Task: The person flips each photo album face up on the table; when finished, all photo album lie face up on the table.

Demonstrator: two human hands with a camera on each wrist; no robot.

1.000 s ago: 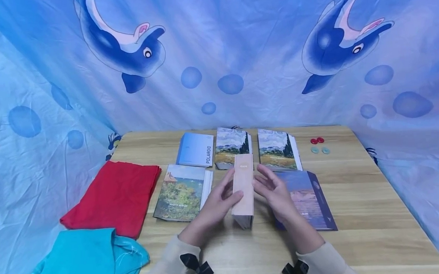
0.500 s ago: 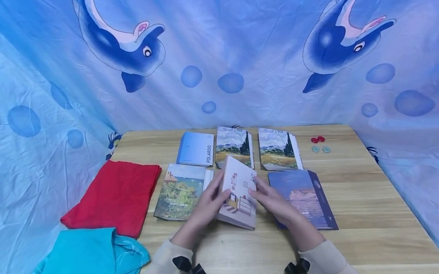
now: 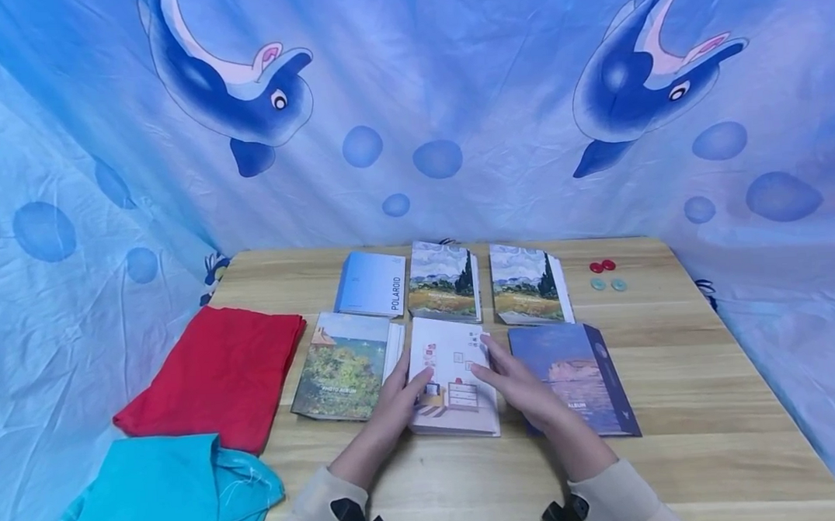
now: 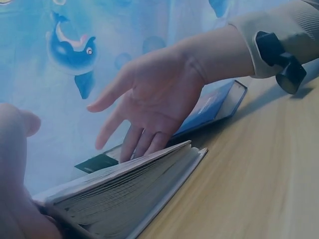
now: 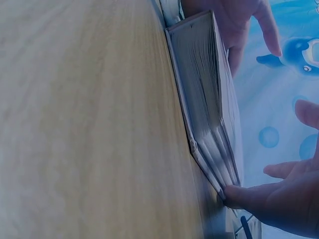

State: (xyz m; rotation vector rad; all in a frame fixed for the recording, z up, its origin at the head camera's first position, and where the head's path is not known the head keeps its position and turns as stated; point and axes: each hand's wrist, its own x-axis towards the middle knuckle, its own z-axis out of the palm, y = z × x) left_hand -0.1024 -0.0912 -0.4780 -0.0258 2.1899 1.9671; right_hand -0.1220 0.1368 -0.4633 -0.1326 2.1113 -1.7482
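A white photo album (image 3: 458, 398) with a drawn room on its cover lies flat on the table in the head view, between my hands. My left hand (image 3: 393, 405) rests along its left edge, its thumb raised off the cover in the left wrist view. My right hand (image 3: 521, 384) touches the right edge with loosely extended fingers; in the right wrist view a fingertip (image 5: 234, 195) meets the page side. The undersides of the left fingers are hidden. A garden-picture album (image 3: 341, 369) lies left of it, a purple-blue sea-cliff album (image 3: 576, 378) right of it.
Behind stand a blue Polaroid album (image 3: 371, 284) and two landscape albums, one in the middle (image 3: 444, 283) and one at right (image 3: 528, 285). Red buttons (image 3: 603, 266) and pale green buttons (image 3: 608, 285) lie back right. Red cloth (image 3: 216, 378) and turquoise cloth (image 3: 155, 493) lie left.
The white album was held upright on edge with its spine toward me, then tipped over and lowered; it now lies flat. Both hands have loosened along its sides.
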